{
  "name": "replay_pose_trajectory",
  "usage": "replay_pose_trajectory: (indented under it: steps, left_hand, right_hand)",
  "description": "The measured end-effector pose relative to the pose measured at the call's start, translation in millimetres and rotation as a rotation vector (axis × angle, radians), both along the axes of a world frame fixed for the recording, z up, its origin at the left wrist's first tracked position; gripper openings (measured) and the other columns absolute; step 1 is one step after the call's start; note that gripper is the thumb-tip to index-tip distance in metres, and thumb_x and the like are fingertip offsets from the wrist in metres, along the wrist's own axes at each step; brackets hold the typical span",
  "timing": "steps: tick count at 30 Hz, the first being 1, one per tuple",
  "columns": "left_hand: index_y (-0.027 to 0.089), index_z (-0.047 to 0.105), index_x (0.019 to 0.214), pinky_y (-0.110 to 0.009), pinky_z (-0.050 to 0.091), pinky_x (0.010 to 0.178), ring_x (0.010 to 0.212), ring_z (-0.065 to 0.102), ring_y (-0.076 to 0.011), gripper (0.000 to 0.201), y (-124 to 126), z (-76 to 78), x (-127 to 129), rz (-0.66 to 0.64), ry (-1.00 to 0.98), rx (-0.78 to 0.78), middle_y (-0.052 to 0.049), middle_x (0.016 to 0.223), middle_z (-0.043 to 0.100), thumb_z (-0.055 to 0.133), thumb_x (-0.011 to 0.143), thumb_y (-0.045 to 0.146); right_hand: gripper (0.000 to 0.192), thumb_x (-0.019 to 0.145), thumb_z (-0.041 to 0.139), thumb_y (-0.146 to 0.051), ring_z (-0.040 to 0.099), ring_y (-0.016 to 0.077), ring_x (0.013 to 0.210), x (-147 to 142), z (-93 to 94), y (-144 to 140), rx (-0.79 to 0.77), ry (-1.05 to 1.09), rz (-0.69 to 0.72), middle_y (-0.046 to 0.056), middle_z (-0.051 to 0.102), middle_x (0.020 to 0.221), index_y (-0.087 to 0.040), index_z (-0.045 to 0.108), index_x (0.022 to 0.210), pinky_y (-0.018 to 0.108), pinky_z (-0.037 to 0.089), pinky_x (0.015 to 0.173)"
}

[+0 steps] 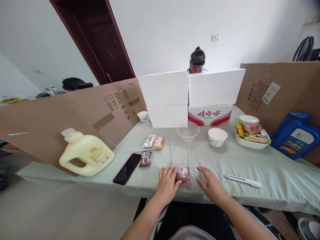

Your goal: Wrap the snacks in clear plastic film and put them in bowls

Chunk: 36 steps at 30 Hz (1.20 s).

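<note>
A small clear-wrapped packet [184, 175] with reddish-brown contents and a printed label lies flat near the front edge of the table. My left hand [168, 180] rests at its left end, fingers spread and curved, the thumb by the packet's lower edge. On the other side, my right hand [208, 185] is open beside the clear wrapper, thumb and fingers apart; whether it touches the plastic I cannot tell. A white utility knife [243, 180] lies to the right of my right hand. Left of my hands is a dark cocoa packet [145, 159] beside a black phone [127, 169].
Beyond the hands stand a clear bowl [188, 132], a paper bowl [217, 137] and a white dish [252, 144] of snacks. A yellow jug [86, 153] and blue jug [296, 136] flank the table. White boxes [166, 90] and cardboard panels [100, 116] screen it; people sit behind.
</note>
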<state>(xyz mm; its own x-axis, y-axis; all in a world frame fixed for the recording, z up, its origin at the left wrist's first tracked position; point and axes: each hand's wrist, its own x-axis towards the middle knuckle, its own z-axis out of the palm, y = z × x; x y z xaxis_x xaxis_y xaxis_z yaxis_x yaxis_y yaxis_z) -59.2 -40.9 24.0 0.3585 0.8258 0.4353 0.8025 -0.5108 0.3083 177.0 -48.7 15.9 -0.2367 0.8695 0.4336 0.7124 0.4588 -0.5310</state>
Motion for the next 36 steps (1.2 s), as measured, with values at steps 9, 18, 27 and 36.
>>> replay_pose_trajectory:
  steps: [9,18,27,36]
  left_hand:
    - [0.026,0.069,0.090,-0.041,0.043,0.095,0.085,0.062,-0.0205,0.010,-43,24.5,-24,-0.374,0.083,-0.244,-0.002,0.081,0.068,0.062,0.084,0.022]
    - [0.022,0.065,0.103,-0.037,0.046,0.082,0.083,0.065,-0.0212,0.034,0,44.5,6,-0.058,0.068,-0.182,-0.007,0.096,0.068,0.039,0.088,0.007]
    - [0.023,0.063,0.110,-0.041,0.046,0.087,0.104,0.056,-0.0322,0.048,13,16.5,12,0.074,0.182,-0.267,-0.009,0.108,0.062,0.078,0.064,0.022]
    - [0.016,0.067,0.079,-0.028,0.047,0.071,0.073,0.063,-0.0185,0.015,99,47.9,2,-0.028,-0.782,-0.864,-0.001,0.075,0.067,0.074,0.067,0.023]
  right_hand:
    - [0.032,0.084,0.035,-0.005,0.060,0.0194,0.089,11,9.5,-24,-0.059,0.056,0.244,0.005,0.065,0.088,-0.022,0.061,0.095,0.035,0.048,0.079]
    - [0.024,0.089,0.042,-0.022,0.066,0.0169,0.075,-1,23.7,14,-0.333,-0.094,0.111,0.003,0.070,0.086,-0.023,0.063,0.099,0.027,0.045,0.066]
    - [0.037,0.080,0.063,-0.021,0.059,0.0249,0.109,14,-5.0,20,-0.073,-0.336,0.090,0.009,0.066,0.116,-0.022,0.063,0.117,0.039,0.045,0.092]
    - [0.045,0.088,0.057,-0.030,0.051,0.0256,0.122,17,-39.4,23,0.100,-0.357,0.092,0.007,0.057,0.135,-0.024,0.053,0.132,0.044,0.040,0.100]
